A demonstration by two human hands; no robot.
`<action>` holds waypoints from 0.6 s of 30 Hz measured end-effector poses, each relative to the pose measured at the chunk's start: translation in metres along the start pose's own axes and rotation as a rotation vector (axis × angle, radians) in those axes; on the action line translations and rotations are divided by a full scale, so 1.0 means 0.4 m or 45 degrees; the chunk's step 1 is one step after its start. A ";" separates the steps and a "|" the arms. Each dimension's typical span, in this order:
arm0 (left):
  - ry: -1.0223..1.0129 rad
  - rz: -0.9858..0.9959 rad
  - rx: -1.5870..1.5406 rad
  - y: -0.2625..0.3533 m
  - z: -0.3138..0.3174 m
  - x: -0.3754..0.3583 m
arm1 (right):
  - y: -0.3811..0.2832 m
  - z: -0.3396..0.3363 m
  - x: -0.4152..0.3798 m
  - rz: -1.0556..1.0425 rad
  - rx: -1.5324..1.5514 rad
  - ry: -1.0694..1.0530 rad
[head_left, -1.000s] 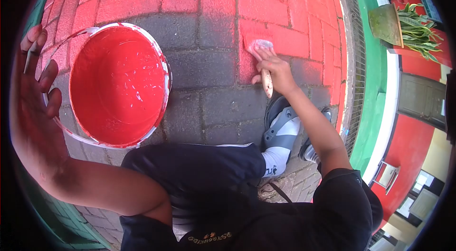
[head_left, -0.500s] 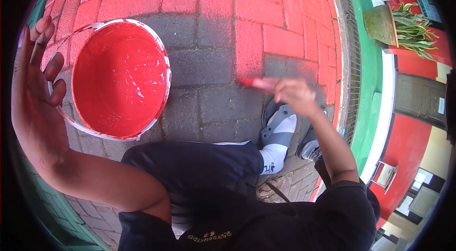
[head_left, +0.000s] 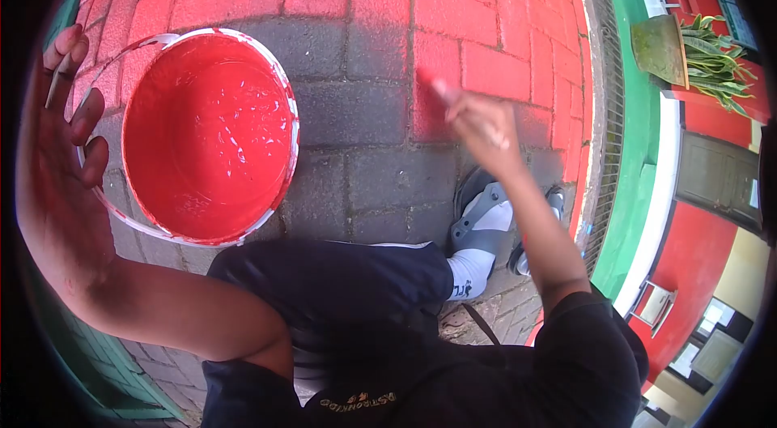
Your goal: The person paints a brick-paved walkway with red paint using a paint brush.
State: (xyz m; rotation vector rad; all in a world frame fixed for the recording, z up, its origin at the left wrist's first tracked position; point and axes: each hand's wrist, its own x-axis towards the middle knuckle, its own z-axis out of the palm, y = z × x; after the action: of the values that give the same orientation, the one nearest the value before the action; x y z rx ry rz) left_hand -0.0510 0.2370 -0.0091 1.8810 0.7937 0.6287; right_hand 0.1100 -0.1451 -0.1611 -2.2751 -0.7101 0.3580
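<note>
A bucket [head_left: 212, 136] of red paint with a white, paint-streaked rim stands on the pavers at the left. Its wire handle [head_left: 121, 219] loops out to my left hand [head_left: 69, 144], whose fingers are hooked round it beside the bucket. Right of the bucket, my right hand [head_left: 488, 130] grips a paintbrush [head_left: 439, 86], blurred by motion. The red bristles are over a red-painted paver [head_left: 435, 51], close to the border with the grey pavers [head_left: 348, 112]. Whether the bristles touch the surface cannot be made out.
My bent leg [head_left: 332, 278] and sandalled foot [head_left: 483, 221] are just below the work area. A metal drain grate [head_left: 603, 104] runs along the right, beside a green strip [head_left: 631, 209]. Beyond it stands a potted plant [head_left: 660, 50] near a red wall.
My right hand and the brush have moved up in the view, from the grey edge onto the red paver. My left hand keeps its hold on the handle. The view has shifted slightly.
</note>
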 end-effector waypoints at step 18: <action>-0.234 -0.199 0.102 -0.038 -0.113 -0.024 | -0.553 -0.100 0.124 -0.506 0.391 0.333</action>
State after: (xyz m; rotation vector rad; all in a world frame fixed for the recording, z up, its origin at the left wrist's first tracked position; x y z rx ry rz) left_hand -0.0934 0.2608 -0.0057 1.8961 0.8458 0.3261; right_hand 0.0824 -0.0070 0.0212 -1.7977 -0.8793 -0.0209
